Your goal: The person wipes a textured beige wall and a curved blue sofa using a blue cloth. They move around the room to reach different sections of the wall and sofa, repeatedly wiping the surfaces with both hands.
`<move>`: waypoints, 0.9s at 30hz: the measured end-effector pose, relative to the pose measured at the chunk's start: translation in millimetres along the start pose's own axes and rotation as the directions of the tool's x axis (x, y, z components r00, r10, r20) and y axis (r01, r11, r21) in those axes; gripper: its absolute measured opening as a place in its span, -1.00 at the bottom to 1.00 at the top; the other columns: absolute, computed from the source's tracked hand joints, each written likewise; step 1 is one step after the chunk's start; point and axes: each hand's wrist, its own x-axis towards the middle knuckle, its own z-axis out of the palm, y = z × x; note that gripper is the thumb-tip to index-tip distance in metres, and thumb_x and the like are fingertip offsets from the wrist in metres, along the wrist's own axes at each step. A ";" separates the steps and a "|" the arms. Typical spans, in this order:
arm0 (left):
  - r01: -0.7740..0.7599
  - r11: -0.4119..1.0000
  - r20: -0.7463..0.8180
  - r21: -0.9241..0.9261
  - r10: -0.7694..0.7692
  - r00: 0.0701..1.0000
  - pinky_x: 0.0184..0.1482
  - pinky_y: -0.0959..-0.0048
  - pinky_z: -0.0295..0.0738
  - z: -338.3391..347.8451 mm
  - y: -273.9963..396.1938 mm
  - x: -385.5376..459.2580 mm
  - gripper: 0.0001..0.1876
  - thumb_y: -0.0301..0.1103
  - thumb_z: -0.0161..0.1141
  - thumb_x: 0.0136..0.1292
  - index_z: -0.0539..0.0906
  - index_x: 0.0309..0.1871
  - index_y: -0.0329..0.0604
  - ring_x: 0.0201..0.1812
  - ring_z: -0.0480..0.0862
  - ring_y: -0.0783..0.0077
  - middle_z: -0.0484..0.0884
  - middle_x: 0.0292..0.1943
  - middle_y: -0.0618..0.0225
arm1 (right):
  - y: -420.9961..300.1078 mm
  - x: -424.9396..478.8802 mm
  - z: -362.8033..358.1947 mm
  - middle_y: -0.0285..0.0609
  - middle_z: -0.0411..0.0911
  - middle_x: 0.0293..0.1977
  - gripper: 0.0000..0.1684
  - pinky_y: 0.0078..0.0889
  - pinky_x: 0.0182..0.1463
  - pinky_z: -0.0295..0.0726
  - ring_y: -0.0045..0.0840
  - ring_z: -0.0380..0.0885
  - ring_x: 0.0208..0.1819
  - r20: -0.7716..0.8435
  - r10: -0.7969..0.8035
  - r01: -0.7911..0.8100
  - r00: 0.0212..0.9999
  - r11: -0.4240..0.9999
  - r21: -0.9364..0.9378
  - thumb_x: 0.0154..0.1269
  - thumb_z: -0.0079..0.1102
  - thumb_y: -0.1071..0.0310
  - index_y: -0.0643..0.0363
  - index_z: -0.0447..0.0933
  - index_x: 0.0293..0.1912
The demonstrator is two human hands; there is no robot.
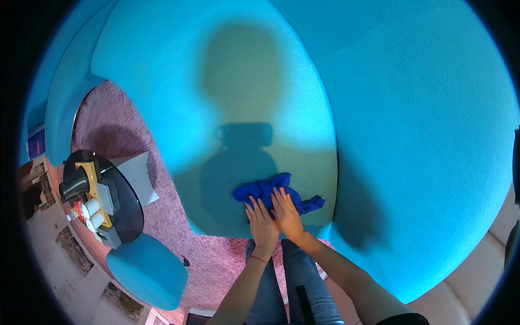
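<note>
A crumpled dark blue cloth [264,187] lies on the seat of a turquoise fabric sofa [170,109], close to the seat's front edge. Both of my hands touch the cloth from above, side by side, with their thumbs close together. My left hand [262,221] reaches onto the lower middle of it, fingers pointing away from me. My right hand [286,211] rests across its centre. Whether any fold is pinched under the fingers cannot be told. My shadow falls over the seat.
The sofa's large rounded part [418,122] rises on the right. At left, a round dark glass table [132,211] carries a black container, white cups and a clear plastic box. A turquoise pouf [150,272] stands beside it on a pink shaggy rug [207,268].
</note>
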 end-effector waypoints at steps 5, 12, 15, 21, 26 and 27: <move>-0.017 0.998 -0.312 -0.056 -0.002 0.950 0.55 -0.14 -0.15 -28.1 -20.8 75.7 -0.25 -0.23 0.01 0.45 0.04 0.49 -0.64 0.53 -0.06 -0.51 -0.12 0.55 -0.41 | 0.2 86.3 0.2 0.17 0.14 0.49 -0.33 0.12 0.51 0.17 0.07 0.10 0.53 0.045 -0.113 0.119 0.993 0.984 -0.136 0.29 0.17 0.48 0.49 0.29 0.35; -0.134 0.989 -0.577 0.059 0.143 0.804 0.54 -0.15 -0.07 -92.7 -68.5 220.2 -0.23 -0.16 0.04 0.46 0.05 0.52 -0.55 0.56 -0.05 -0.40 -0.05 0.56 -0.33 | -7.9 252.4 11.8 0.08 0.18 0.48 -0.25 0.15 0.54 0.07 -0.08 0.07 0.56 -0.133 -0.227 0.169 0.965 0.923 -0.347 0.35 0.21 0.21 0.35 0.26 0.42; -0.143 0.989 -0.549 0.046 0.144 0.823 0.51 -0.16 0.04 -83.1 -74.7 199.0 -0.27 -0.24 0.04 0.41 0.11 0.50 -0.55 0.53 0.06 -0.40 0.02 0.54 -0.32 | -17.5 228.8 25.4 0.08 0.15 0.50 -0.19 0.20 0.53 0.05 -0.08 0.06 0.56 -0.150 -0.184 0.122 0.971 0.929 -0.350 0.37 0.19 0.12 0.29 0.20 0.47; 0.000 0.983 -0.351 -0.184 -0.066 0.934 0.54 -0.10 0.01 -38.1 -71.3 68.8 -0.28 -0.35 0.06 0.30 0.18 0.47 -0.59 0.52 0.10 -0.39 0.05 0.54 -0.29 | -33.9 107.7 37.2 0.09 0.09 0.52 -0.18 0.17 0.55 0.00 -0.03 0.02 0.57 0.247 -0.087 0.179 0.965 0.906 -0.383 0.33 0.14 0.17 0.37 0.19 0.45; 0.103 0.973 -0.270 -0.208 -0.158 0.950 0.55 -0.13 -0.05 -36.2 -90.1 19.0 -0.25 -0.34 0.06 0.30 0.12 0.47 -0.63 0.54 0.02 -0.41 -0.03 0.55 -0.33 | -57.1 72.0 46.3 0.03 0.07 0.54 -0.26 0.10 0.57 -0.01 -0.11 0.00 0.58 0.420 -0.099 0.258 0.902 0.905 -0.340 0.41 0.08 0.21 0.36 0.20 0.45; 0.115 0.970 -0.267 -0.212 -0.171 0.948 0.55 -0.14 -0.07 -41.7 -96.2 24.7 -0.24 -0.33 0.06 0.31 0.11 0.47 -0.64 0.54 0.01 -0.41 -0.05 0.55 -0.34 | -57.9 86.0 49.0 0.02 0.07 0.54 -0.28 0.09 0.57 -0.01 -0.12 0.01 0.58 0.420 -0.137 0.296 0.897 0.892 -0.341 0.42 0.06 0.22 0.36 0.20 0.45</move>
